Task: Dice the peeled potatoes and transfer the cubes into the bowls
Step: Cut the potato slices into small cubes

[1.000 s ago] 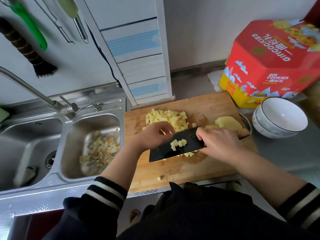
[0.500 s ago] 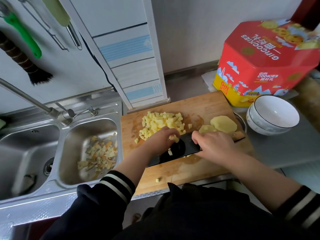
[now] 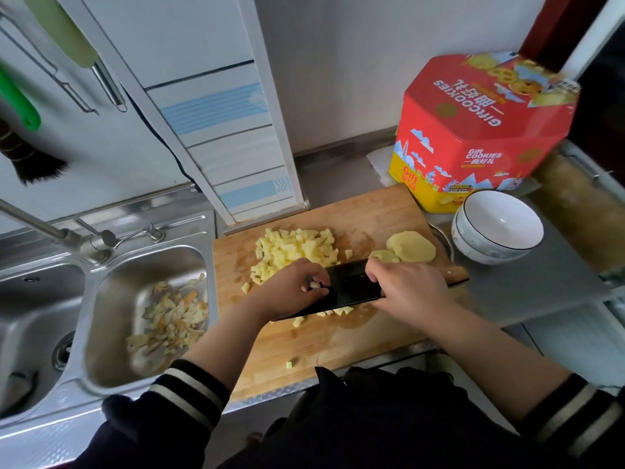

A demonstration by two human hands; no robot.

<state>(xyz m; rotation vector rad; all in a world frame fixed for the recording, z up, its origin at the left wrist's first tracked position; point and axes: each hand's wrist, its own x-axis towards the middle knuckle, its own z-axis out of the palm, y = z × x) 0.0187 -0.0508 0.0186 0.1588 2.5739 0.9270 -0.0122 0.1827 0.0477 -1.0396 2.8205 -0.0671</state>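
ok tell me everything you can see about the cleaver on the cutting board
The cleaver has a broad, dark rectangular blade and a brown, wood-looking handle poking out to the right. It lies tilted across the wooden cutting board. The right hand grips it where blade meets handle, while the left hand rests its fingers on the blade's face. A few potato cubes sit along its near edge.

Pale yellow potato cubes (image 3: 295, 247); black cleaver (image 3: 351, 287); red cookie tin (image 3: 480, 130).
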